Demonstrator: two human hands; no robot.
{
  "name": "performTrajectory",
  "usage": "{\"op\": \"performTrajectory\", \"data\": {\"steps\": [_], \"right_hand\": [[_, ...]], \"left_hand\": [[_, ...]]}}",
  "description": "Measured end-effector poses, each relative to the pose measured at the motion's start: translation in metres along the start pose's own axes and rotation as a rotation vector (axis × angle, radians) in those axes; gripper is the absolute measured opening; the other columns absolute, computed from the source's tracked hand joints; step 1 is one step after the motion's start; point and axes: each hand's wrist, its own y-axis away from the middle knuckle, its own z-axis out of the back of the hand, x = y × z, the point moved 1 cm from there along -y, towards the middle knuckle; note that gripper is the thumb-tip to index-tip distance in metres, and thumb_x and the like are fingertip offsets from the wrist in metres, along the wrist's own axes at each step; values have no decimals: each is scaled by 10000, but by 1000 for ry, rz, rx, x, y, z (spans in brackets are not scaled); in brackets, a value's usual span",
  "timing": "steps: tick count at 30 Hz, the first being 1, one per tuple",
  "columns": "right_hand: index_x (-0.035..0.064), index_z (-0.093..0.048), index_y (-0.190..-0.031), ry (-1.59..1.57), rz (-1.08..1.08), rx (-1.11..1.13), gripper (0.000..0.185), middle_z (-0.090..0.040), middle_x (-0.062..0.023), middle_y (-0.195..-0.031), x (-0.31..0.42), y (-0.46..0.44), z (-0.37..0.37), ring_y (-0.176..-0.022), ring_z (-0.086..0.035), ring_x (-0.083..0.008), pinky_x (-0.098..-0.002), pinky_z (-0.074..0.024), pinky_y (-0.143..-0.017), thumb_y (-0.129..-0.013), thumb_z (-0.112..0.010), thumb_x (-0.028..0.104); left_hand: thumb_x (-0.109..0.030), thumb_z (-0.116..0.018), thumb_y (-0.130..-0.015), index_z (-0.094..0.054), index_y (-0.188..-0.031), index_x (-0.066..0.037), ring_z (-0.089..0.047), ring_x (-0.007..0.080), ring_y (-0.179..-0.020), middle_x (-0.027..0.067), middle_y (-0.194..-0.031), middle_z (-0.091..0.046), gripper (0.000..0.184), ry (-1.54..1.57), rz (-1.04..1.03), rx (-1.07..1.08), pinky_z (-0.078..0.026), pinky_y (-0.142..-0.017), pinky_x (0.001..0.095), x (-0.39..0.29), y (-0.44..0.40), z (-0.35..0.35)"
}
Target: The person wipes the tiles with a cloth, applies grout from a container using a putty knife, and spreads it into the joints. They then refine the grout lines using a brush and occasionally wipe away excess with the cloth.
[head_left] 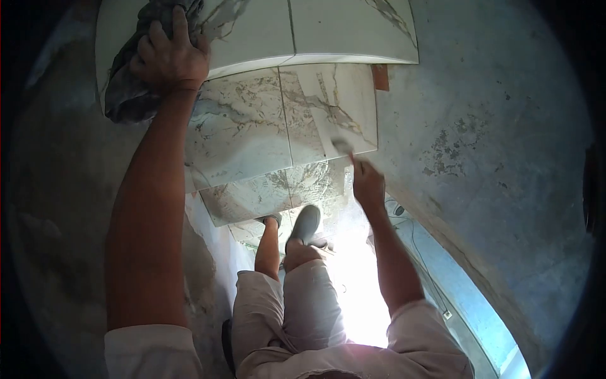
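Observation:
My left hand [172, 60] lies with its fingers spread on a bunched dark grey cloth [131, 101], which rests on the marbled tiles [255, 31] of the upper step. My right hand [368, 182] is closed around the handle of a small tool with a rounded grey head [342, 146]. The head is blurred, so its exact kind does not show. It is over the front edge of the tiled step [246, 151] below, at that step's right end; whether it touches the tile I cannot tell.
Lower tiled steps [249, 196] carry smeared dirt. My shoe [305, 222] is on the steps. A bare plaster wall [480, 164] rises on the right, with a reddish brick piece [380, 77] by the upper step. A cable [424, 262] runs at lower right, beside bright glare.

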Motion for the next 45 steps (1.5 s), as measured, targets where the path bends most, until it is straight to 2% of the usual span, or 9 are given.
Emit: {"op": "performTrajectory", "data": {"steps": [5,9,12,14,21,31,36,40,45], "right_hand": [[89,-646,-1089,-188,177,-206,267,-669,-178,-881,91,-136,-2,-803,-638,-401,-475,-507,-719,-928,-519,260],[150,-604,-1224,263,541,-238,340,-645,-129,-1001,-19,-57,-33,-820,-646,-323,-425,-531,-687,-908,-485,108],[187,-598,-1251,577,205,111,378,-653,-89,-1064,-62,13,-17,-807,-666,-284,-377,-543,-691,-889,-510,121],[192,-613,-1231,81,126,-20,352,-672,-98,-1022,-23,16,5,-809,-669,-289,-376,-542,-713,-888,-541,153],[198,-637,-1177,208,386,-128,287,-681,-147,-857,147,-94,-34,-713,-663,-337,-456,-537,-650,-928,-494,214],[176,-623,-1151,142,574,-297,300,-633,-110,-683,141,-69,-23,-593,-639,-323,-444,-512,-533,-864,-541,160],[141,-686,-1034,340,473,161,231,-661,-180,-742,123,-15,-31,-693,-662,-351,-464,-529,-649,-869,-545,221],[115,-613,-1128,171,624,-277,321,-591,-116,-599,147,-58,-24,-565,-636,-301,-436,-496,-495,-820,-525,109],[193,-530,-1297,337,534,-32,412,-596,-131,-614,104,-18,-61,-512,-610,-315,-460,-492,-476,-887,-510,176]], "left_hand": [[-505,-628,-714,-590,-1213,-326,-558,302,-957,64,-1130,-558,531,10,3,-29,-424,-694,497,1,1,-1],[-508,-632,-711,-596,-1206,-327,-561,291,-942,60,-1119,-563,528,27,20,4,-429,-694,479,0,-1,6],[-502,-634,-722,-602,-1201,-318,-567,299,-952,63,-1117,-571,514,46,29,-6,-440,-698,501,-4,-1,13],[-377,-630,-810,-521,-1319,-147,-431,350,-1182,172,-1351,-463,569,136,149,276,-300,-964,544,-9,-6,30],[-347,-649,-782,-545,-1287,-140,-442,360,-1153,186,-1295,-493,556,168,96,165,-323,-933,520,-7,-4,31],[-382,-630,-776,-553,-1269,-142,-458,339,-1120,173,-1279,-496,554,191,139,108,-340,-901,511,-6,-3,26],[-365,-640,-765,-550,-1273,-142,-453,324,-1123,157,-1274,-491,562,199,132,145,-343,-899,514,-4,-2,28],[-357,-654,-752,-546,-1276,-144,-448,321,-1122,154,-1275,-487,575,152,122,137,-335,-904,514,-7,-1,26],[-354,-664,-748,-544,-1281,-146,-449,320,-1117,152,-1283,-483,585,180,155,185,-331,-906,516,-6,-4,29]]}}
